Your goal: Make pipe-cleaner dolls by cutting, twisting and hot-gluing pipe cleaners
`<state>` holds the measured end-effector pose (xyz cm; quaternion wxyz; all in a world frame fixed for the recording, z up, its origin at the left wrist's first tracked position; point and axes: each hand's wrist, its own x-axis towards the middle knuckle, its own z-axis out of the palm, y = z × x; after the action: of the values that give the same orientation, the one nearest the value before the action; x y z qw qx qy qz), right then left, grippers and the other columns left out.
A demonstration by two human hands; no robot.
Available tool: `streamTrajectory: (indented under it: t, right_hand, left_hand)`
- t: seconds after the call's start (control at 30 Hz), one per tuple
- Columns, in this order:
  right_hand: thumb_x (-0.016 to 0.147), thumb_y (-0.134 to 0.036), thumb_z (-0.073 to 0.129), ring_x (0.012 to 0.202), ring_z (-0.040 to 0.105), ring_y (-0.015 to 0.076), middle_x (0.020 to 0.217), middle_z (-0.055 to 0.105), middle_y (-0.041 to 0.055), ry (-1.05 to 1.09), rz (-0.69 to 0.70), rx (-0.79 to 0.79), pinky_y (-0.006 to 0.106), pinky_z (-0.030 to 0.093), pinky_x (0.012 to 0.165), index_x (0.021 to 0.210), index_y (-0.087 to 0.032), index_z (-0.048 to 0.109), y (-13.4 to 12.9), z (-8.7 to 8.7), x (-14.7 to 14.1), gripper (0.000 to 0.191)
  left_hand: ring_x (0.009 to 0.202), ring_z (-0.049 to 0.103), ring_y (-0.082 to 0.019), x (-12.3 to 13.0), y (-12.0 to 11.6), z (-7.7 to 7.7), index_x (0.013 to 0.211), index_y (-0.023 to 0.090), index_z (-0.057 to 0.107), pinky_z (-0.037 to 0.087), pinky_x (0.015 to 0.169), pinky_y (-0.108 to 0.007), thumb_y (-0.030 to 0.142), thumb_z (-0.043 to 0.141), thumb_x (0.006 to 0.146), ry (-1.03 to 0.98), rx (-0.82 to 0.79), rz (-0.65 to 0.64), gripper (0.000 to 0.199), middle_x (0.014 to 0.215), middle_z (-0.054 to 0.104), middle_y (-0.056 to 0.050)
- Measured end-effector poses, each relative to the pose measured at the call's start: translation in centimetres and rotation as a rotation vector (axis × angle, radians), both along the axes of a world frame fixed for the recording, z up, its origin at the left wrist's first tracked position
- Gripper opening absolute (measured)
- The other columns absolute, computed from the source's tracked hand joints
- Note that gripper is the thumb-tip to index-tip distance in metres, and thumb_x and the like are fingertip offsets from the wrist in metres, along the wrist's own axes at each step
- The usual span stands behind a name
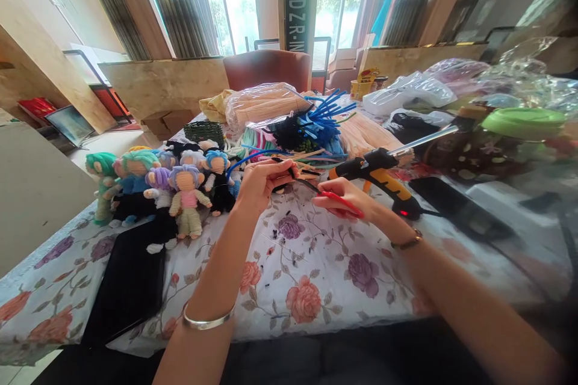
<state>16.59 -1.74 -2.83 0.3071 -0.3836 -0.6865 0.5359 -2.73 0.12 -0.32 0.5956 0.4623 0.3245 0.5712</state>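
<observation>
My left hand [264, 180] is closed, with thumb and fingertips pinching a small black piece [291, 172] over the table. What kind of piece it is cannot be made out, as the fingers partly cover it. A pair of red-handled scissors [347, 204] is in my right hand [350, 197], the fingers wrapped around the handles. The dark blades point left and reach up to the black piece. Small black scraps [275, 233] lie scattered on the flowered tablecloth [316, 277] below. Just beyond my right hand rests a yellow and black glue gun [383, 177], holding a clear glue stick.
Several yarn dolls [187, 192] stand at the left, behind a black phone-like slab [129, 280]. Bundles of blue pipe cleaners [327, 117] and peach stems [365, 135] lie at the back. To the right are a green-lidded jar [521, 123] and plastic bags [409, 93].
</observation>
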Motion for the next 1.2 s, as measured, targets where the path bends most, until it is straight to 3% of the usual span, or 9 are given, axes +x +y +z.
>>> streamTrajectory:
  t: [0.8, 1.2]
  right_hand:
    - [0.070, -0.052, 0.068, 0.035, 0.033, 0.0043, 0.042, 0.036, -0.0092, -0.033, -0.018, 0.062, 0.019, 0.019, 0.034, 0.057, -0.020, 0.036, 0.5, -1.0, 0.0, 0.047]
    - [0.065, -0.057, 0.069, 0.050, 0.029, 0.0065, 0.053, 0.035, -0.0061, -0.114, -0.161, 0.339, 0.023, 0.022, 0.045, 0.057, -0.019, 0.040, 0.4, -0.9, -0.5, 0.049]
  left_hand:
    - [0.062, 0.066, -0.016, 0.1, -0.1, 0.2, 0.063, 0.012, 0.071, 0.054, 0.070, -0.030, 0.022, 0.075, 0.058, 0.038, -0.071, 0.043, 0.012, 0.068, 0.070, -0.007]
    - [0.059, 0.064, -0.015, 0.2, 0.0, 0.1, 0.063, 0.011, 0.071, 0.052, 0.071, -0.030, 0.021, 0.076, 0.058, 0.013, -0.087, 0.040, 0.013, 0.065, 0.068, -0.007]
